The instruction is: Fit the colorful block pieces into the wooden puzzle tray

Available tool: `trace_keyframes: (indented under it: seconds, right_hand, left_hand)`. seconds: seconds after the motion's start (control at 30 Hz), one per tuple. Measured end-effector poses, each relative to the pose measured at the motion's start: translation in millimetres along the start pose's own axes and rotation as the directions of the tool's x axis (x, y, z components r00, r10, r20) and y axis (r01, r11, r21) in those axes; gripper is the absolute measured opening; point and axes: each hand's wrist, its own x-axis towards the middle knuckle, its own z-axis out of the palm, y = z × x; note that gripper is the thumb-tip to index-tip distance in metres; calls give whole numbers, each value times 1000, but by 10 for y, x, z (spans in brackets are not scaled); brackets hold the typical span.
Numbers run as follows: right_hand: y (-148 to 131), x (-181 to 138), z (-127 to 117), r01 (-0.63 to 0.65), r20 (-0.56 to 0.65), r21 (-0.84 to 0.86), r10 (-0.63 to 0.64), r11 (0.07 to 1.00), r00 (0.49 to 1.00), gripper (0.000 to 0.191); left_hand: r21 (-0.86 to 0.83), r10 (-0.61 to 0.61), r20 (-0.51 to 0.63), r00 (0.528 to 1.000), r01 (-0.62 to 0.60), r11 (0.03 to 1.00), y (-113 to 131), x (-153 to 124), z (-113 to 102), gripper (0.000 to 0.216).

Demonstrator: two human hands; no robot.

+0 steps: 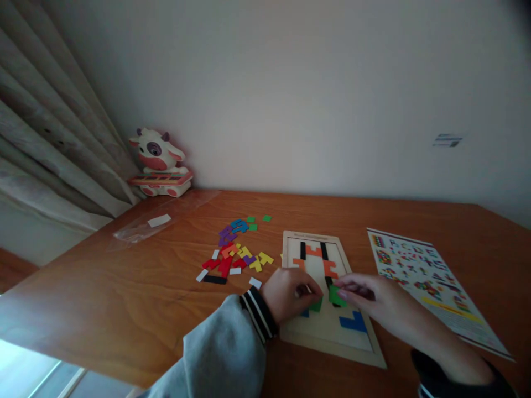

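Observation:
A wooden puzzle board (315,344) lies flat before me, with black, orange and blue pieces set in its tray. My right hand (367,296) pinches a green puzzle piece (337,297) between thumb and fingers, over a black piece. Close to it, my left hand (291,293) has its fingers bent together on another green piece (316,305); whether that one is lifted or lying on the board I cannot tell. A blue piece (353,321) sits at the lower right of the tray. My left hand partly hides another blue piece (305,313).
Several loose pieces, including a red piece (225,266) and a yellow piece (265,258), lie left of the board. A printed pattern sheet (431,282) is on the right. A cow toy keyboard (160,163) and a clear plastic bag (136,229) are at the back left.

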Motion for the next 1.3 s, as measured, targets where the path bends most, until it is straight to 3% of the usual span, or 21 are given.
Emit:
trace_keyframes:
  seconds: [0.2, 0.37, 0.5, 0.67, 0.8, 1.0, 1.13, 1.3]
  right_hand:
    - [43, -131, 73, -1, 23, -61, 3, 998, 1000, 27]
    - [25, -168, 177, 43, 19, -91, -42, 995, 999, 23]
    - [-5, -142, 191, 65, 21, -98, -63, 993, 998, 22]
    - [3, -100, 208, 35, 22, -60, -34, 998, 999, 23]
    - [17, -98, 233, 85, 9, -138, -85, 987, 996, 18]
    - [81, -120, 245, 167, 5, -188, -169, 968, 986, 16]
    - [120, -127, 251, 166, 20, -243, -166, 956, 986, 25]
    - [125, -132, 262, 146, -5, -281, -153, 949, 988, 20]
  left_hand:
    - [148, 150, 25, 988, -152, 977, -47, -17, 193, 8]
    - [363, 329, 17, 944, -312, 878, -72, -83, 178, 11]
    - [443, 448, 114, 887, -449, 776, -82, -179, 144, 17]
    - [541, 455, 62, 888, -413, 733, -134, -228, 127, 16]
    - [575, 443, 45, 896, -386, 722, -168, -235, 134, 17]
    - [587, 453, 32, 891, -384, 713, -177, -237, 136, 17]
    - [591, 472, 43, 881, -404, 699, -169, -226, 124, 17]
    - [576, 466, 30, 884, -397, 715, -170, -235, 109, 15]
